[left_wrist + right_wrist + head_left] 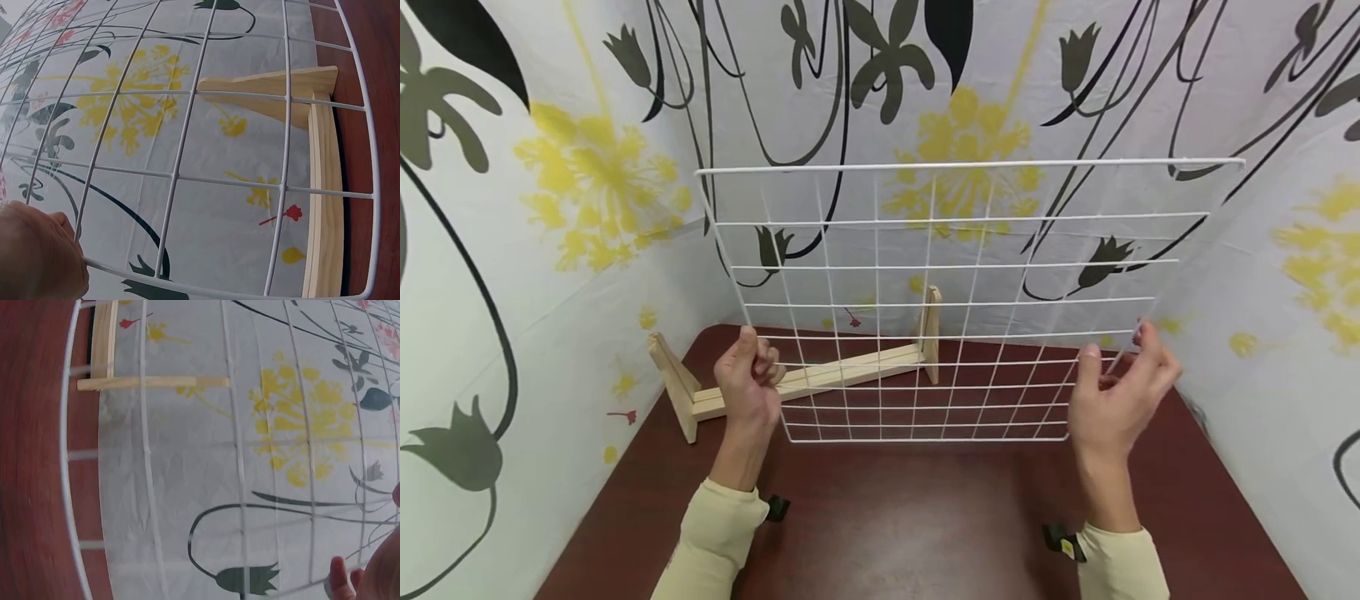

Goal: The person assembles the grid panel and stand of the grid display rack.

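A white wire grid panel (877,267) is held up over the table, its top edge tilted away. My left hand (749,379) grips its left side wire with curled fingers; in the left wrist view that hand (40,253) shows at the lower left. On the opposite side my right hand (1120,392) pinches the right side wire between thumb and fingers. Behind the grid stands a pale wooden stand (850,371), a long bar with an upright end piece at each end, seen through the wires. In the right wrist view, fingertips (338,575) show at the lower right.
The dark red-brown table (910,517) carries the wooden stand near its back. Floral-print cloth (625,50) walls in the back and both sides. Dark straps (1063,542) sit at the sleeve cuffs.
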Tool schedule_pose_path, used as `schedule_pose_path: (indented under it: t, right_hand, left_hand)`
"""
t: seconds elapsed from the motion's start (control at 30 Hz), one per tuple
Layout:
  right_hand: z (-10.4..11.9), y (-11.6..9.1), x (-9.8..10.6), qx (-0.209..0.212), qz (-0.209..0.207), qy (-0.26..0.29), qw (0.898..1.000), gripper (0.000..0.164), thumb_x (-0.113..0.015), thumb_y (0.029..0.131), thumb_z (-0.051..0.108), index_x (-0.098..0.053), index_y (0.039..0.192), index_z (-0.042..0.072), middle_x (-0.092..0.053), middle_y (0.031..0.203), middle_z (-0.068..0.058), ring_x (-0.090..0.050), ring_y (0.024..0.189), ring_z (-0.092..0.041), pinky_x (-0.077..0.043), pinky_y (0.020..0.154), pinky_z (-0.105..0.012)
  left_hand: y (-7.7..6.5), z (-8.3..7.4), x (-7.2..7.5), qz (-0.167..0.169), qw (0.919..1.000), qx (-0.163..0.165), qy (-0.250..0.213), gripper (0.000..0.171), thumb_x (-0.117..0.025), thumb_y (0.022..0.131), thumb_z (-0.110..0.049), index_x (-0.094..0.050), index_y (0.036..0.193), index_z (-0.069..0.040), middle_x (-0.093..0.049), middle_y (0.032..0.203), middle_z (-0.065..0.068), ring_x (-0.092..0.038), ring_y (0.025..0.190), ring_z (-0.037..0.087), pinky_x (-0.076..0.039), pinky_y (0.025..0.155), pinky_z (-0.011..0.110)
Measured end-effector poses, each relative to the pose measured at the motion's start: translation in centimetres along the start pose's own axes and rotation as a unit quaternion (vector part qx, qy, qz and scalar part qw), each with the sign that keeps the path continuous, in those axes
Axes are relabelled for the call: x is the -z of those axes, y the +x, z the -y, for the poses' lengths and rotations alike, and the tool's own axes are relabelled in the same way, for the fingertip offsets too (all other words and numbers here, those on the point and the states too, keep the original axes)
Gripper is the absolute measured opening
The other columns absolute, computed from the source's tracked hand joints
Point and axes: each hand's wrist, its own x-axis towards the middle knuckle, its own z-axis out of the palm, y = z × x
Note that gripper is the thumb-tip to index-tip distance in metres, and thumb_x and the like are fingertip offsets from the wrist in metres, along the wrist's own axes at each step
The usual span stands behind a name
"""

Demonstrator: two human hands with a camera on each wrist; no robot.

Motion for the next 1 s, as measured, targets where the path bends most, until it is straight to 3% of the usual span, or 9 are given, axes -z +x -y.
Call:
schedule_pose_path:
  t: [0.17, 0.3, 0.4, 0.5, 0.6, 0.7, 0.83, 1.0]
  right_hand:
    - [0.4, -0.6, -1.7, 0.028, -0.023, 0.019, 0.999, 0.071, -0.070, 0.092, 0.027, -0.048, 0.159, 0.018, -0.034, 0.135, 0.016, -0.039, 0.114, 0.002, -0.041, 0.084, -0.017]
    - [2.0, -1.3, -2.3, 0.056, -0.073, 0.032, 0.995, 0.075, -0.071, 0.089, 0.035, -0.049, 0.157, 0.013, -0.034, 0.146, 0.005, -0.036, 0.133, -0.008, -0.038, 0.090, -0.019]
    - [3.9, -2.1, -2.6, 0.087, -0.114, 0.056, 0.988, 0.069, -0.072, 0.086, 0.041, -0.058, 0.146, 0.011, -0.039, 0.145, -0.004, -0.035, 0.141, -0.020, -0.037, 0.090, -0.022]
    - [5.7, -3.2, -3.1, 0.139, -0.132, 0.096, 0.977, 0.058, -0.075, 0.085, 0.042, -0.066, 0.131, 0.007, -0.048, 0.134, -0.013, -0.044, 0.133, -0.031, -0.037, 0.092, -0.025]
    - [7.2, -4.6, -3.6, 0.201, -0.111, 0.140, 0.963, 0.049, -0.078, 0.087, 0.039, -0.071, 0.120, 0.003, -0.054, 0.127, -0.022, -0.052, 0.121, -0.037, -0.039, 0.093, -0.025]
    - [8.5, -5.9, -4.0, 0.250, -0.056, 0.160, 0.953, 0.045, -0.080, 0.091, 0.037, -0.074, 0.118, 0.002, -0.056, 0.131, -0.027, -0.056, 0.122, -0.040, -0.045, 0.099, -0.023]
    - [10.1, -6.8, -4.5, 0.296, 0.012, 0.133, 0.946, 0.042, -0.076, 0.097, 0.036, -0.076, 0.125, 0.005, -0.056, 0.142, -0.026, -0.056, 0.130, -0.039, -0.050, 0.102, -0.026]
    - [11.7, -7.3, -5.4, 0.321, 0.060, 0.081, 0.942, 0.043, -0.073, 0.099, 0.033, -0.072, 0.137, 0.014, -0.052, 0.155, -0.020, -0.053, 0.136, -0.042, -0.049, 0.091, -0.037]
  left_hand:
    - [0.1, -0.1, 0.1, -0.008, 0.9999, -0.006, -0.007, 0.048, -0.073, 0.102, -0.034, -0.053, 0.066, -0.009, -0.034, 0.059, -0.006, -0.016, 0.058, 0.012, -0.006, 0.054, 0.027]
    - [0.0, 0.1, 0.1, -0.010, 0.9999, -0.006, -0.002, 0.047, -0.074, 0.101, -0.034, -0.053, 0.066, -0.009, -0.035, 0.059, -0.006, -0.016, 0.058, 0.012, -0.007, 0.053, 0.026]
    - [-0.1, 0.2, 0.1, -0.008, 1.0000, 0.000, -0.004, 0.047, -0.073, 0.102, -0.031, -0.054, 0.065, -0.009, -0.037, 0.060, -0.006, -0.017, 0.057, 0.012, -0.007, 0.053, 0.026]
    - [-0.2, 0.3, -0.1, -0.001, 1.0000, 0.005, -0.006, 0.046, -0.071, 0.103, -0.029, -0.055, 0.065, -0.009, -0.040, 0.060, -0.006, -0.019, 0.056, 0.010, -0.007, 0.053, 0.027]
    - [-0.2, 0.4, -0.4, 0.002, 1.0000, 0.004, -0.006, 0.046, -0.071, 0.103, -0.028, -0.055, 0.065, -0.008, -0.041, 0.061, -0.006, -0.021, 0.055, 0.009, -0.008, 0.053, 0.027]
    - [-0.2, 0.5, -0.7, 0.003, 1.0000, 0.001, -0.005, 0.046, -0.072, 0.103, -0.029, -0.055, 0.065, -0.008, -0.041, 0.061, -0.005, -0.021, 0.054, 0.009, -0.008, 0.053, 0.027]
    - [-0.2, 0.6, -0.9, 0.004, 1.0000, -0.002, -0.004, 0.047, -0.071, 0.103, -0.028, -0.053, 0.065, -0.008, -0.039, 0.061, -0.004, -0.019, 0.055, 0.010, -0.008, 0.053, 0.027]
    - [-0.2, 0.7, -1.0, 0.005, 1.0000, -0.007, -0.006, 0.048, -0.071, 0.103, -0.029, -0.052, 0.065, -0.008, -0.038, 0.060, -0.004, -0.017, 0.056, 0.011, -0.007, 0.052, 0.027]
